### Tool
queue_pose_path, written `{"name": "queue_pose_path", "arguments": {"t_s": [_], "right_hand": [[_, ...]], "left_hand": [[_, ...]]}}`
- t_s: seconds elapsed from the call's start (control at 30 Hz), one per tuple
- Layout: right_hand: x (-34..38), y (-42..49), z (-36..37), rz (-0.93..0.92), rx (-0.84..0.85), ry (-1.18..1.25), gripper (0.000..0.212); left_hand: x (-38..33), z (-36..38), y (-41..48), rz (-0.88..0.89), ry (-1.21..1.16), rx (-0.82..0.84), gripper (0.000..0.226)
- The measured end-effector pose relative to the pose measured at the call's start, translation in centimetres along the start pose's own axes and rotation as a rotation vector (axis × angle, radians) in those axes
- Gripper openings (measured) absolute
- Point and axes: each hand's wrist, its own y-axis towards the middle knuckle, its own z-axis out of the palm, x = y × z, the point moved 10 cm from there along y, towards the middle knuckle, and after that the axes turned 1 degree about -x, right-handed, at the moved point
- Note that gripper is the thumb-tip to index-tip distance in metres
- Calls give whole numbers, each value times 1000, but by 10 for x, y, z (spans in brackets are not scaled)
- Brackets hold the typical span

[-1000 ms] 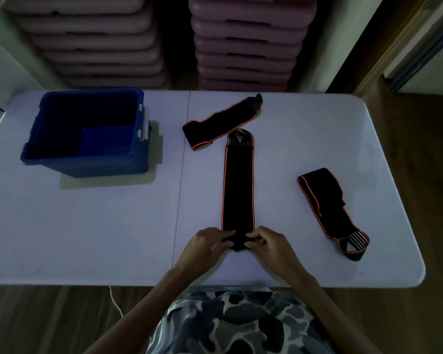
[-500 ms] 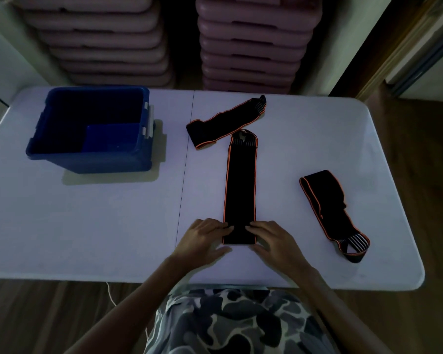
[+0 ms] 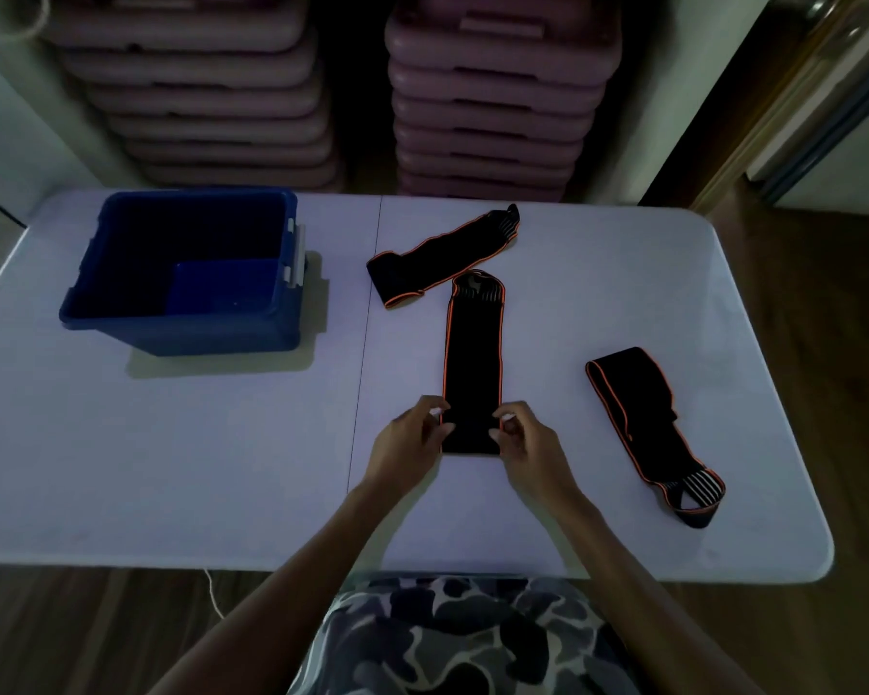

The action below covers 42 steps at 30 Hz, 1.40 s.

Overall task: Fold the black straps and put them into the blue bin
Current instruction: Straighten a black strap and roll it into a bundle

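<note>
The left hand [image 3: 411, 436] pinches the left edge of the middle strap [image 3: 472, 363] with thumb and fingers. The right hand [image 3: 529, 443] pinches the right edge in the same way. Both hands hold it close to its near end, one on each side.

This strap is black with thin orange edges. It lies flat on the white table [image 3: 171, 443] and runs straight away from the hands toward 12 o'clock. Its far end has a striped bit.

Just past that far end, still at 12 o'clock, lies a second strap [image 3: 442, 258]. It sits slanted, and its near edge is right beside the middle strap's tip; I cannot tell if they touch.

At 3 o'clock from the hands lies a third strap [image 3: 643, 423], apart from the others. Its striped end points toward the near edge of the table.

The blue bin [image 3: 196, 338] stands at 10 o'clock, well apart from the straps. No strap shows inside it.

Behind the table, at 12 o'clock, are two tall stacks of purple trays [image 3: 497, 92].
</note>
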Motion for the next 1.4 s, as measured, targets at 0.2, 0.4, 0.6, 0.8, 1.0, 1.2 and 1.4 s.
{"name": "queue_pose_path", "arguments": {"t_s": [0.2,0.4,0.6,0.8,1.0,1.2,1.4], "right_hand": [[-4,-7,2,-37,-17,-36,28],[-6,-3,6,-64,88,-12,45],[-6,5,0,84,96,125,16],[-3,13,-11,103,-91,147,15],[3,19,-12,53,-159,143,7],[-12,13,0,111,71,92,58],[-13,15,-4,159,92,181,23]], "left_hand": [[3,15,-9,159,111,130,62],[6,8,3,63,-24,133,41],[6,5,9,17,-5,120,26],[14,1,20,-192,-40,35,38],[-14,-8,21,96,-42,-99,22],[-19,-1,12,370,141,61,59],[-5,2,26,171,57,193,38]]}}
